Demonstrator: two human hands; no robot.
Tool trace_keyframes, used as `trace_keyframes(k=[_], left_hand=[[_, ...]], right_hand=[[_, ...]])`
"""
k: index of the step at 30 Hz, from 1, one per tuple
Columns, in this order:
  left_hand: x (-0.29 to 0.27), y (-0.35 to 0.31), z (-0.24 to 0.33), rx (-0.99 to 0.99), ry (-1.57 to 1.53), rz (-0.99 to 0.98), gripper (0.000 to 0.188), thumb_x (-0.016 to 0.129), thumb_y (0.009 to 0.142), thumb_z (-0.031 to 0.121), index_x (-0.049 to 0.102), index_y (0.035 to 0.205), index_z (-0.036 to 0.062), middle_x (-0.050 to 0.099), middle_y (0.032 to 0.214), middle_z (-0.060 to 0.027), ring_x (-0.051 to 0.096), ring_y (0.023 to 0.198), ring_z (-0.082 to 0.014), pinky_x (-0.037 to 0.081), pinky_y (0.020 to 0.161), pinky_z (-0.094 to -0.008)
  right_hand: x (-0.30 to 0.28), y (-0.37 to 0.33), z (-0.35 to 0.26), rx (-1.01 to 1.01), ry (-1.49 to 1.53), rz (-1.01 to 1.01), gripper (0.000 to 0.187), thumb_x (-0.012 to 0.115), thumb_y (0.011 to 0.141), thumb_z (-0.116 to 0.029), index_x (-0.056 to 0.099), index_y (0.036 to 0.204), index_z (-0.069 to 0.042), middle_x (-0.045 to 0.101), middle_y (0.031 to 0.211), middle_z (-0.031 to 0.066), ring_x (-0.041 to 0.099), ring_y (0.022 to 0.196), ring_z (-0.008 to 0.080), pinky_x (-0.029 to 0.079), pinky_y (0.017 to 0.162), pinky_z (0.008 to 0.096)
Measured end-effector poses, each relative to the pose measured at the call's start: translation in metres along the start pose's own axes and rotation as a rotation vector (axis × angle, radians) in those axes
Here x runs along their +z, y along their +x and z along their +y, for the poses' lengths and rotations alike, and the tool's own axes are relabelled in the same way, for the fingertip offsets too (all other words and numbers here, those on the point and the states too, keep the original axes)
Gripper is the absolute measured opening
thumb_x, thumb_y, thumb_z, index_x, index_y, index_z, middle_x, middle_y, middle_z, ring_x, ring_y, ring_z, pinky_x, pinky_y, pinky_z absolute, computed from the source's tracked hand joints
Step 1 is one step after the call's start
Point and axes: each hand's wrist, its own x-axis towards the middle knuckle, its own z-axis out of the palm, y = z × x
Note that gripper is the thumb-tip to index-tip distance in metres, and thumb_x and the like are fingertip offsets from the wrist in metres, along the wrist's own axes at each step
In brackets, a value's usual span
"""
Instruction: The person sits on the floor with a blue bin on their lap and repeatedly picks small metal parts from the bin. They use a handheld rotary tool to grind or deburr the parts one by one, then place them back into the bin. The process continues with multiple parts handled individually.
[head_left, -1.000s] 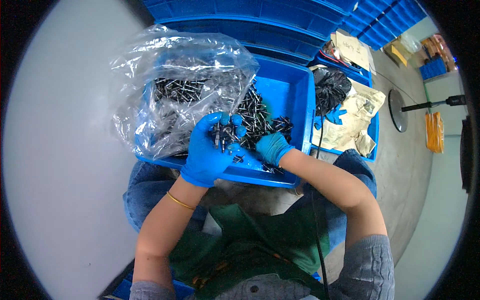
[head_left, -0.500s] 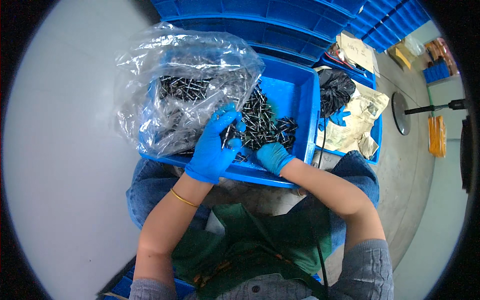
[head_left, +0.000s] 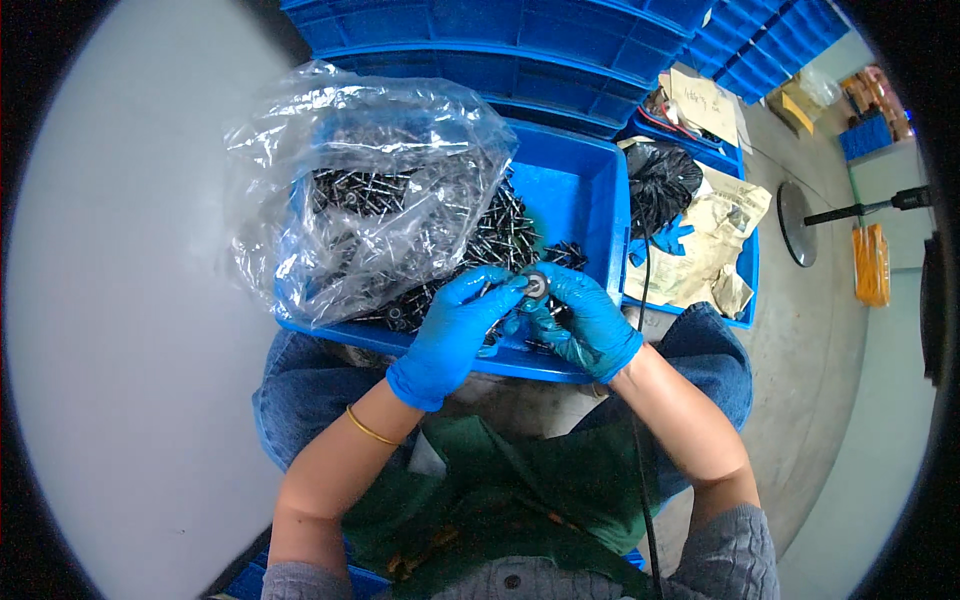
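One pale wall: filled the left side, smooth and plain.
Clear plastic bag: lay crumpled over the left of the blue tray, above dark shafted metal parts.
Left hand: blue-gloved, fingers curled; what it gripped could not be told.
Stacked blue crates: stood beyond the tray.
Round-headed metal part: was between both hands, over the tray's near side.
Right hand: blue-gloved, pinching that part's head.
Black plastic bag: sat beside brown paper.
Grey floor: bore a round-based stand.
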Motion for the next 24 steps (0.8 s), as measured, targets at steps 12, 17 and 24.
trace_keyframes(k=[12,17,24], left_hand=[[0.004,-0.006,0.009,0.081,0.203,0.066,0.004,0.056,0.077,0.011,0.056,0.079,0.0078,0.047,0.059,0.006,0.038,0.05,-0.0008,0.029,0.043,-0.0158],[0.004,-0.006,0.007,0.202,0.251,-0.008,0.009,0.059,0.072,0.003,0.054,0.079,0.0029,0.051,0.071,0.001,0.045,0.065,-0.0032,0.039,0.058,-0.0182],[0.006,-0.003,0.002,0.401,0.374,-0.011,0.012,0.061,0.07,0.002,0.054,0.08,0.0025,0.053,0.077,0.0003,0.047,0.071,-0.0039,0.04,0.063,-0.0191]], right_hand=[[0.001,0.004,0.005,0.063,0.037,-0.04,0.014,0.052,0.079,-0.017,0.052,0.088,-0.006,0.052,0.069,0.0031,0.045,0.05,0.0077,0.037,0.042,0.017],[-0.01,0.004,0.005,0.067,0.166,-0.202,0.013,0.05,0.081,-0.018,0.052,0.087,-0.006,0.053,0.074,0.0039,0.051,0.058,0.0096,0.043,0.046,0.0183],[-0.011,0.006,0.008,0.085,0.229,-0.184,0.012,0.049,0.081,-0.017,0.051,0.087,-0.007,0.051,0.072,0.0035,0.049,0.057,0.0089,0.041,0.046,0.0174]])
